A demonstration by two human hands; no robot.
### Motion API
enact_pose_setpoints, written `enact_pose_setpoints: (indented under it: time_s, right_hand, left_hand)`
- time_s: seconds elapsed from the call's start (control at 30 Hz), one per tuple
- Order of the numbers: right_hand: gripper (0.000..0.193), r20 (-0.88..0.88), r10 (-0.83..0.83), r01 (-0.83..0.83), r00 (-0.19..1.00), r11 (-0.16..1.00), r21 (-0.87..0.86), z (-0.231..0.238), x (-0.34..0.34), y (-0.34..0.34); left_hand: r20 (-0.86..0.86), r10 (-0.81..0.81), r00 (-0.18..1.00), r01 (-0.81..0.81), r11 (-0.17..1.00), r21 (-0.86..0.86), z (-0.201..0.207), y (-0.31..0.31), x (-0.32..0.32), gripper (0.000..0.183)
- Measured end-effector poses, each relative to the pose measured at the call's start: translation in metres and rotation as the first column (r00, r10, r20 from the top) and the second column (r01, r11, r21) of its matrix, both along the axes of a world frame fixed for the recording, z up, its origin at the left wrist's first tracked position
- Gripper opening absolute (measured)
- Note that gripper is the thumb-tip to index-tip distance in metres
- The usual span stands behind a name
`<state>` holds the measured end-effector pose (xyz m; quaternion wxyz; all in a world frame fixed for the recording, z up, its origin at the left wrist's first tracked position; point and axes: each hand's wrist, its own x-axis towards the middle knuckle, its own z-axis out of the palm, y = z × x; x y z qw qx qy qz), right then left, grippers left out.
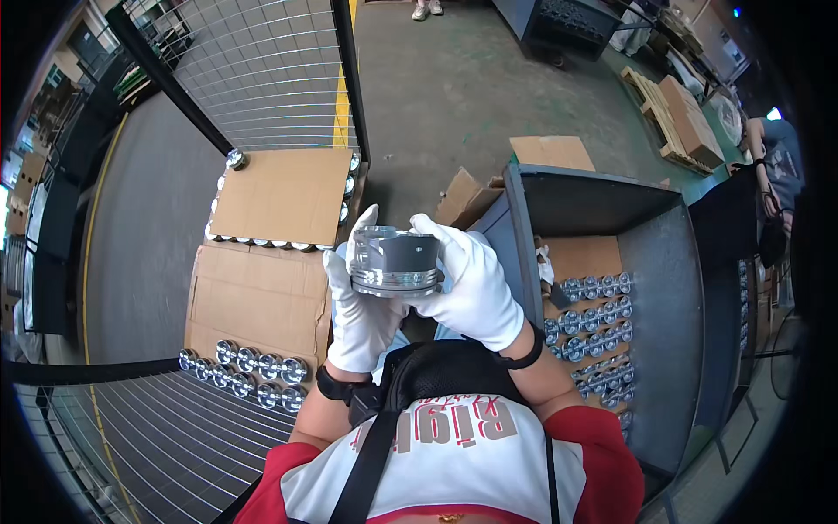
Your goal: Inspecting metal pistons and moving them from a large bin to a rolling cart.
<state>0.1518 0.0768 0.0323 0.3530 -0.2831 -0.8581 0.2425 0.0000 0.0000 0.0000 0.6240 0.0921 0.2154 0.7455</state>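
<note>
Between my two white-gloved hands is a metal piston point(395, 262), its dark coated skirt up and the shiny ring grooves down. My left hand point(356, 306) grips it from the left, thumb and fingers around its side. My right hand point(471, 279) closes on its right side. To my left, two rows of shiny pistons point(269, 367) stand on a cardboard sheet point(257, 301). On my right a grey metal bin point(659, 288) holds several more rows of pistons point(596, 314) on cardboard.
A second cardboard sheet point(281, 196) lies over more pistons, with one piston point(236, 159) at its corner. Black-framed wire mesh point(253, 70) rises behind, and more mesh runs at lower left. Another person point(777, 166) is at far right, near a wooden pallet point(655, 113).
</note>
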Motion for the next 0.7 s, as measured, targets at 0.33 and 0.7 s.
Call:
enact_pose_setpoints:
  time_s: [0.33, 0.7]
  right_hand:
    - [0.084, -0.151, 0.062, -0.075, 0.987, 0.994, -0.082, 0.002, -0.002, 0.006]
    - [0.062, -0.222, 0.069, -0.071, 0.973, 0.997, -0.002, 0.003, -0.001, 0.001]
  left_hand:
    - [-0.549, 0.198, 0.812, -0.072, 0.968, 0.242, 0.013, -0.005, 0.009, 0.129]
    - [-0.668, 0.292, 0.684, -0.149, 0.953, 0.264, 0.010, -0.002, -0.004, 0.113]
